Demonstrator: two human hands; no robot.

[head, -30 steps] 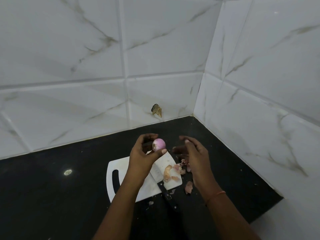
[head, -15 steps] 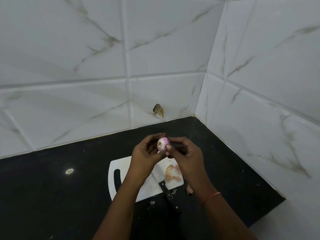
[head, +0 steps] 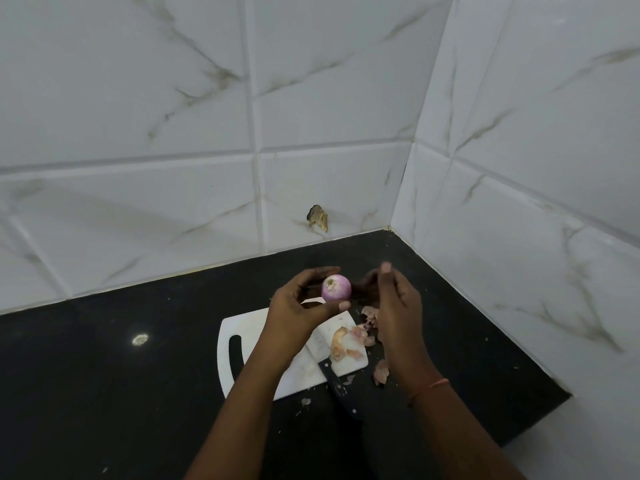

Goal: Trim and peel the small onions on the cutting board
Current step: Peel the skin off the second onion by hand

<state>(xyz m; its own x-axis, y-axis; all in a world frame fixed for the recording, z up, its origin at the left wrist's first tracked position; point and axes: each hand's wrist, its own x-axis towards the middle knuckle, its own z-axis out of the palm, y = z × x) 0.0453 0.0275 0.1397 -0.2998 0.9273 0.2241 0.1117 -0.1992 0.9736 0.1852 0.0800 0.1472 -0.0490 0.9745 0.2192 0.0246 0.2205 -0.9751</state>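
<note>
While the left hand point(head: 294, 306) holds the onion point(head: 336, 288) up above the far edge of the board point(head: 249, 327), pinched between thumb below and fingers curled over the top, the right hand point(head: 398, 303) stands just beside it on the right, apart from it by a narrow gap. Its fingers are loosely bent with the forefinger raised; whether a scrap of skin sits between them cannot be told, and nothing else is in its grasp. The onion lies between the two hands, nearer the left, which alone touches it. Its trimmed pale end faces up and towards the camera, so its axis runs roughly upright with a lean towards the viewer, and its purple flank on the right is bare to the right hand. By my judgement the peeling of this onion is nearly done, since its surface looks smooth and shiny, and any next pull would come from the right hand reaching leftwards across that gap.

Counted: one onion in view, none lying on the board; one board; one knife point(head: 337, 384), its blade on the board and its black handle running off the near edge onto the counter point(head: 104, 375); several peel scraps point(head: 343, 344), some on the board's right corner and some on the counter beside it.
</note>
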